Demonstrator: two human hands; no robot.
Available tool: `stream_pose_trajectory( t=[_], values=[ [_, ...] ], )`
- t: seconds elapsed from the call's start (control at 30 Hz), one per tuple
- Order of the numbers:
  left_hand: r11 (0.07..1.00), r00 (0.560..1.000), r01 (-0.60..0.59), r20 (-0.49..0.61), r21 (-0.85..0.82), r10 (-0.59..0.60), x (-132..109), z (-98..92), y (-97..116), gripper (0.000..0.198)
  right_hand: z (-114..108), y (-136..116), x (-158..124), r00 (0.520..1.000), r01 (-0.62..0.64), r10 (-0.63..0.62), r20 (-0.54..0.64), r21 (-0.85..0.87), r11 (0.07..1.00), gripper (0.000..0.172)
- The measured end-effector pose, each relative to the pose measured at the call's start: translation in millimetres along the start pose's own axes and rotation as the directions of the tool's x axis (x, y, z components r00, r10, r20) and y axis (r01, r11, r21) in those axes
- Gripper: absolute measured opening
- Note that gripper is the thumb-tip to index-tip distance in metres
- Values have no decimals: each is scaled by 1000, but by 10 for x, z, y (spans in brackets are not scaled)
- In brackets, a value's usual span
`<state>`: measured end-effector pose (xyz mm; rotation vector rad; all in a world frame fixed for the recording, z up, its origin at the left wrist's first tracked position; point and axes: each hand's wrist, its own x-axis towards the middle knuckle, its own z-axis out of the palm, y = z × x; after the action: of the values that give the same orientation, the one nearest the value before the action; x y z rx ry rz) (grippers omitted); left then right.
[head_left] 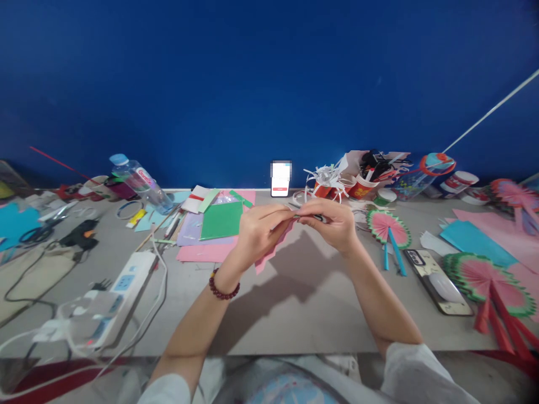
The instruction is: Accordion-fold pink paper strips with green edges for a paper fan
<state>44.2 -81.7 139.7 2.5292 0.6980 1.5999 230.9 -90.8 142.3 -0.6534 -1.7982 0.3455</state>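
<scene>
Over the middle of the table, a pleated piece of pink paper (274,251) hangs down from my left hand (266,227), whose fingers are closed round it. Opposite, my right hand (330,223) is closed in a pinch at the upper end of the paper, where a bit of green shows. A slim dark and greyish tool (319,217) sticks out between the right fingers; its kind is mostly hidden. The two hands nearly touch at the fingertips.
A lit phone (280,179) stands against the blue wall (269,84). Left are green paper (222,220), a plastic bottle (141,178) and a power strip (126,294) with cables. Right are watermelon-like paper fans (388,227), another phone (425,278) carrying a mouse (445,287), and cups (362,188).
</scene>
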Motion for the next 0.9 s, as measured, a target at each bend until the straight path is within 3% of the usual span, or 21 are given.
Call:
stream_pose_trajectory(
  t=[0.23, 0.33, 0.43, 0.53, 0.9],
  values=[
    [999, 1000, 17, 4, -39, -17, 1, 8, 5, 13, 16, 11, -24, 1000, -5, 5, -10, -30, 1000, 9],
    [981, 991, 135, 40, -140, -130, 18, -6, 9, 13, 20, 18, -29, 1000, -12, 11, -21, -63, 998, 8],
    [920, 949, 309, 147, -240, -280, 49, -51, 17, 16, 25, 17, -20, 999, 7, -11, -41, -108, 994, 8],
    [870, 913, 398, 215, -290, -346, 73, -89, 26, 17, 33, 17, -12, 999, 32, -38, -37, -154, 988, 9],
    [901, 924, 377, 153, -215, -350, 28, -34, 19, 6, 76, 8, -39, 1000, 14, -12, 16, -128, 992, 9]
  ],
)
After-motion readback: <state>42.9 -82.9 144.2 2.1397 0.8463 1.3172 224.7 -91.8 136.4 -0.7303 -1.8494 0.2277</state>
